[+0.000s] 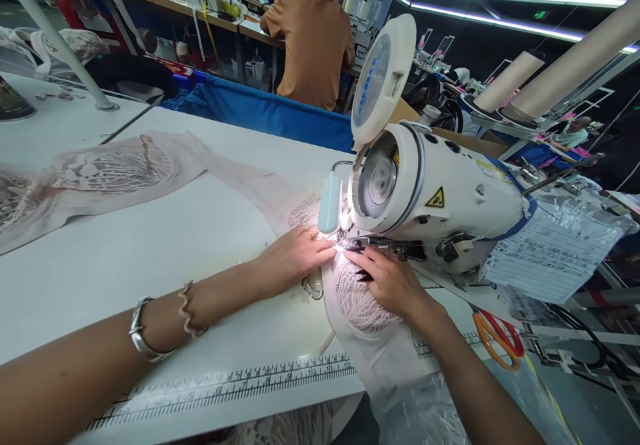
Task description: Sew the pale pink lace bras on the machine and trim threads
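Observation:
My left hand (299, 257) lies on pale pink lace fabric (367, 298), fingers stretched flat and close to the lit needle area of a white sewing machine (395, 185). On the near side of the presser foot, my right hand (393, 285) presses the same fabric with its fingertips. Two dark pointed tips stick out from under the right fingers; they look like thread snips (364, 276), mostly hidden in the palm. The lace runs under the machine head and hangs over the table's front edge. Glare hides the needle itself.
More lace fabric (115, 168) stretches across the white table (225, 232) to the left. A ruler strip (250, 382) follows the front edge. Orange-handled scissors (495, 342) lie at right, below a paper sheet (550, 252). Beyond a blue cloth bin (270, 112), another person (315, 45) sits facing away.

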A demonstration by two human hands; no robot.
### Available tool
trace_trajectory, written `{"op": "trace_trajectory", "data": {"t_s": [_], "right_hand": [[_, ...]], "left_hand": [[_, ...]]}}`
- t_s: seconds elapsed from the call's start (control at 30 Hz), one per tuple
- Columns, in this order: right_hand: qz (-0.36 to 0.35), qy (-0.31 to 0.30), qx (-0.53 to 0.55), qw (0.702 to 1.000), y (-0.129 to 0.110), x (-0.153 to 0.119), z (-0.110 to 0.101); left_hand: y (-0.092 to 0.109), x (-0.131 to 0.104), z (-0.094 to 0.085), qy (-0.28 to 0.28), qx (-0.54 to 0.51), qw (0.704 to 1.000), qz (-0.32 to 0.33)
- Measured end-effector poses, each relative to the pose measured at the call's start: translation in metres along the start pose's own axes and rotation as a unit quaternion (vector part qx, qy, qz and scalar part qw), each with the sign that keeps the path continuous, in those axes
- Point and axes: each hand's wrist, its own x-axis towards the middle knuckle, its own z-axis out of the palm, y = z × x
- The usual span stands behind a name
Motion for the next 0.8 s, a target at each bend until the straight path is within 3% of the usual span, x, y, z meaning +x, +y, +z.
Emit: {"op": "trace_trajectory", "data": {"t_s": [0.17, 0.3, 0.5, 0.8], "right_hand": [[0.01, 0.036, 0.052, 0.998, -0.001, 0.002, 0.003], [0.088, 0.076, 0.114, 0.987, 0.0, 0.009, 0.008], [0.164, 0.011, 0.161, 0.973, -0.005, 0.019, 0.003], [0.213, 0.042, 0.187, 0.958, -0.003, 0.018, 0.011]], "left_hand": [[-0.007, 0.003, -0.003, 0.001, -0.035, 0.999, -0.003], [-0.011, 0.003, 0.0, 0.02, -0.043, 0.999, -0.007], [-0.011, 0.001, 0.006, 0.043, -0.041, 0.998, -0.016], [-0.012, 0.001, 0.008, 0.042, -0.007, 0.999, -0.005]]}}
